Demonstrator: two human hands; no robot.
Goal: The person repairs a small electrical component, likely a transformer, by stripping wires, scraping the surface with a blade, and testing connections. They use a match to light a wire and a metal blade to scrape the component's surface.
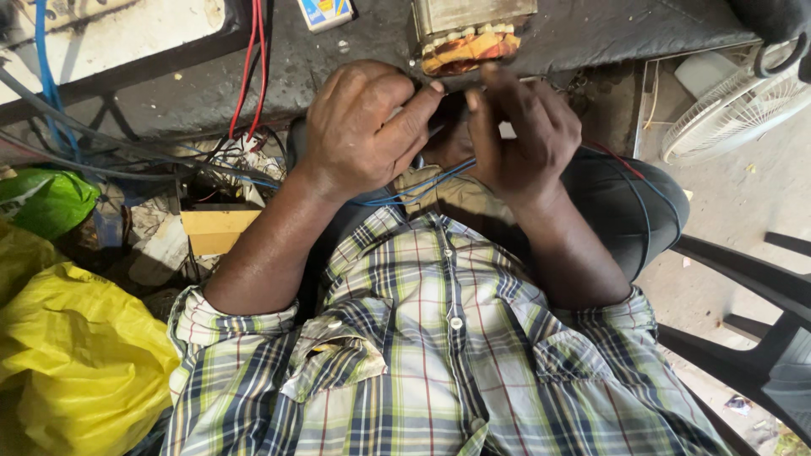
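Note:
My left hand (363, 127) and my right hand (524, 131) meet close together above my lap, fingers curled around a small dark part (452, 110) that they mostly hide. Thin blue wires (422, 181) run from between the hands down across my knee. Both forearms rise from the rolled sleeves of a plaid shirt (431, 355). Just beyond the hands, a transformer with a metal core and orange-taped windings (469, 38) sits on the dark bench (591, 34).
Red wires (251, 67) and blue cables (46, 84) hang at the left. Yellow (76, 363) and green (46, 198) plastic bags lie lower left beside a yellow box (215, 228). A white fan (735, 105) stands upper right, with a dark plastic chair (743, 338) at right.

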